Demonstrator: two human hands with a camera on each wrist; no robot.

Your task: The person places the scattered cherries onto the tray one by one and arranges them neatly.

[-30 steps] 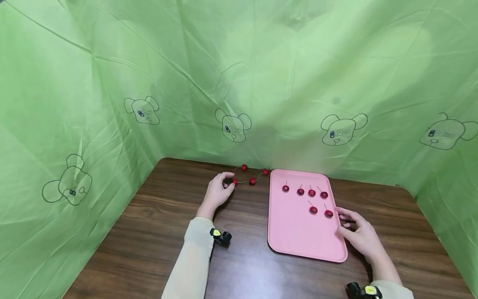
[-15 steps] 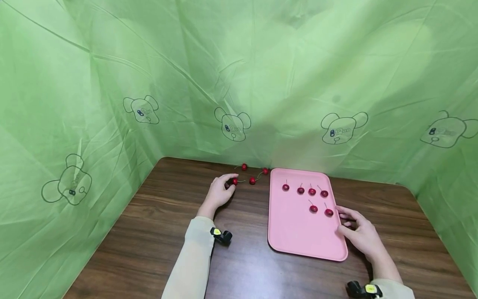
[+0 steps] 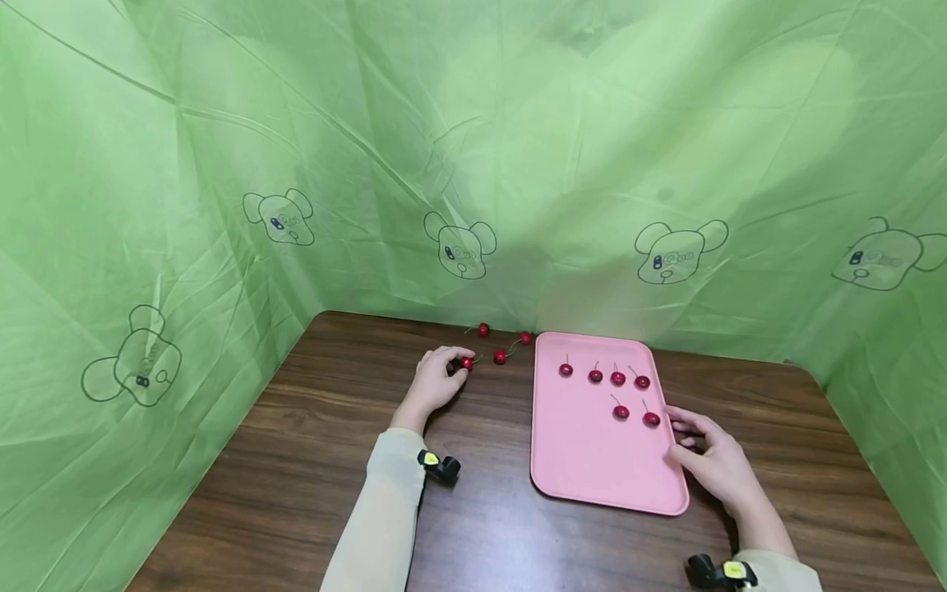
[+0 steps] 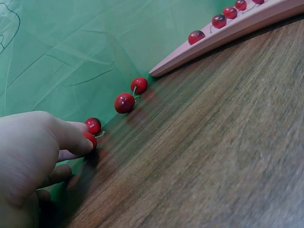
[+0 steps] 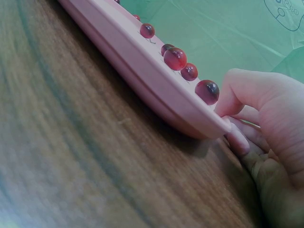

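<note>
The person's left hand [image 3: 435,383] pinches a stemmed red cherry [image 3: 467,363] between thumb and index finger at the far side of the wood-grain table [image 3: 318,427], left of the pink rectangular tray [image 3: 584,473], with three loose cherries [image 3: 499,357] lying between or behind that hand and the tray. The right hand [image 3: 716,467] holds the tray's right rim, thumb and fingers set against the edge, while six more cherries [image 3: 621,412] rest on the tray, four in a rough row toward its far end and two nearer the person.
</note>
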